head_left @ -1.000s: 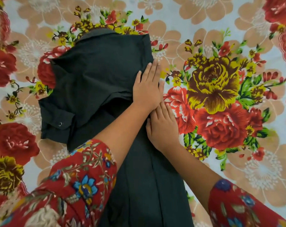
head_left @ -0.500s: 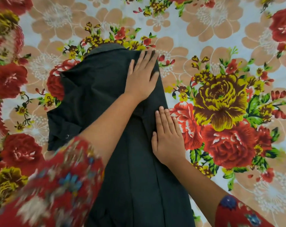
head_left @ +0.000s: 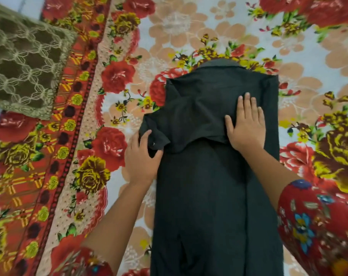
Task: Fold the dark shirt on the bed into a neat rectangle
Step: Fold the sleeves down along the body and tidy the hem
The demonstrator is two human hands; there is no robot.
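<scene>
The dark shirt [head_left: 205, 196] lies lengthwise on the floral bedsheet, collar at the far end, folded into a long narrow strip. A sleeve is folded across the upper part, and its cuff with a small snap sticks out at the left. My left hand [head_left: 142, 162] grips that cuff at the shirt's left edge, fingers curled around the fabric. My right hand [head_left: 246, 126] lies flat, fingers together, pressing on the folded sleeve right of centre.
The floral bedsheet [head_left: 308, 100] spreads all around the shirt. A red patterned border band [head_left: 55, 156] runs down the left. A brown-and-cream lattice cloth [head_left: 23, 62] lies at the top left corner.
My left hand has left the shirt's upper right and gone to the sleeve cuff at the left. My right hand has moved up onto the folded sleeve. The view has shifted left.
</scene>
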